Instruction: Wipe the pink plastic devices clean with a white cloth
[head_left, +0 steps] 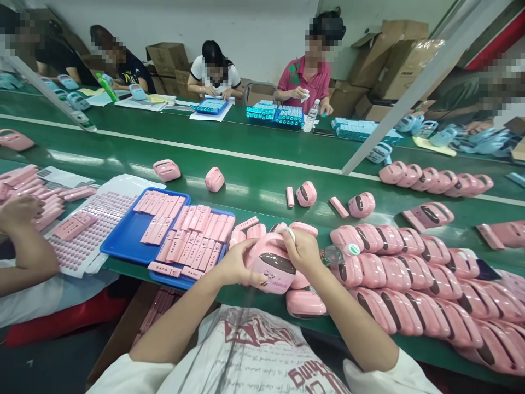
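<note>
My left hand (234, 264) and my right hand (301, 250) both grip one pink handheld device (274, 268) with a dark screen window, held just above the near edge of the green conveyor belt (262, 180). My right fingers press at its top edge. More pink devices (305, 302) lie directly under and beside it. To the left sits a blue tray (123, 236) with rows of pink strip parts (192, 235).
Rows of finished pink devices (414, 284) crowd the belt at my right. A co-worker's arm (24, 241) rests at far left by sheets of pink stickers (98, 219). Several people sit across the belt with blue parts (273, 114). Cardboard boxes (394, 60) stand behind.
</note>
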The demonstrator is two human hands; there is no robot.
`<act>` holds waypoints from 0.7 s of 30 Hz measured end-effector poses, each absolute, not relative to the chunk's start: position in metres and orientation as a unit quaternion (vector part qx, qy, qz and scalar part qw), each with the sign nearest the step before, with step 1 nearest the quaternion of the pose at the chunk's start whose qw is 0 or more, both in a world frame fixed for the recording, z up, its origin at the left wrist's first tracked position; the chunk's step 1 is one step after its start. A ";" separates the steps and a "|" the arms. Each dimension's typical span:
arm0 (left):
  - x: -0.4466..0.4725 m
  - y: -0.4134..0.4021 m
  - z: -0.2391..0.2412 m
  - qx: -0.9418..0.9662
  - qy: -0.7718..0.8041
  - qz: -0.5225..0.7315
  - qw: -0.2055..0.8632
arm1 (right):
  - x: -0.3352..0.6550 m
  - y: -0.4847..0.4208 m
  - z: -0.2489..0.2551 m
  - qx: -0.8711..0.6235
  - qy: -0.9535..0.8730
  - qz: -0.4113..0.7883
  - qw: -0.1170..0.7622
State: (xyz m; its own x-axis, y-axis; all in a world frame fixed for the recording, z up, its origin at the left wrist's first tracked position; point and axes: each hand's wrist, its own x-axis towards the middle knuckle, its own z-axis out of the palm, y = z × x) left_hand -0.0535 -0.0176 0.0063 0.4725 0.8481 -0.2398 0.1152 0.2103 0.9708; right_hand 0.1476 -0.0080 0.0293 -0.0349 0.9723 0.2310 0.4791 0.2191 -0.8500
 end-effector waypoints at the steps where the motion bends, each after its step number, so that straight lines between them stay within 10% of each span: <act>1: -0.055 -0.018 0.004 0.565 0.429 0.285 0.645 | 0.149 -0.008 0.028 -0.537 -0.657 0.318 0.423; 10: -0.071 -0.014 -0.043 0.466 0.368 0.395 0.701 | 0.153 -0.009 0.006 -0.472 -0.484 0.647 0.352; 21: -0.151 0.003 -0.099 0.530 0.752 0.233 0.314 | 0.126 0.175 -0.016 -0.687 -0.562 0.361 0.286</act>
State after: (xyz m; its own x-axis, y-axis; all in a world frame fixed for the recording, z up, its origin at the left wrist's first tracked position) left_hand -0.1515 0.0027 -0.0993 -0.2403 0.9443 -0.2247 0.6514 0.3285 0.6839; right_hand 0.1259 0.1749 -0.0155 0.1080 0.9785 -0.1755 0.5656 -0.2057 -0.7986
